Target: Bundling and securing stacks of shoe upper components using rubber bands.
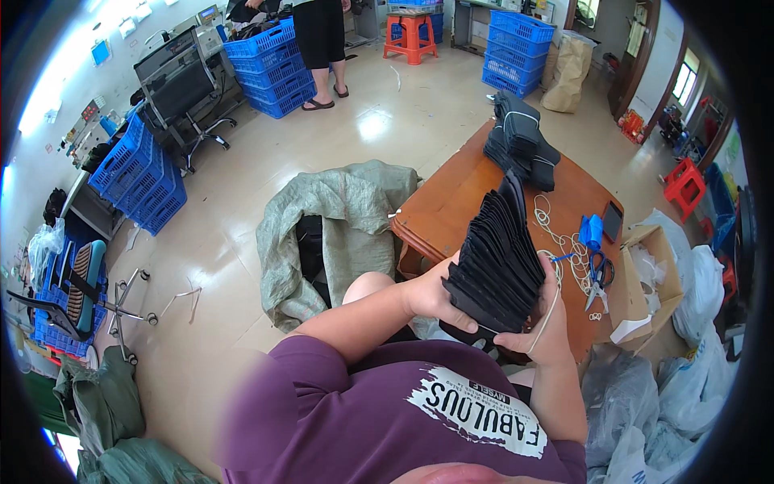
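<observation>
A thick stack of flat black fabric pieces (498,256) is gripped on edge between my two hands, its layers fanned toward the far end. My left hand (442,302) clasps its left side, thumb along the near end. On the opposite side, my right hand (548,327) presses the stack, with its thumb at the near lower corner. A thin cream cord (549,316) runs over the right palm and thumb. More cord (574,260) lies in loose loops on the brown wooden table (451,198). Dark tied bundles (520,133) are piled at the table's far end.
Scissors (598,273), a blue roll (592,232) and a phone (613,219) lie on the table's right. Beside it stand a cardboard box (663,278) and plastic bags (621,395). An open woven sack (282,234) sits left. A person (318,40) stands near blue crates (274,68).
</observation>
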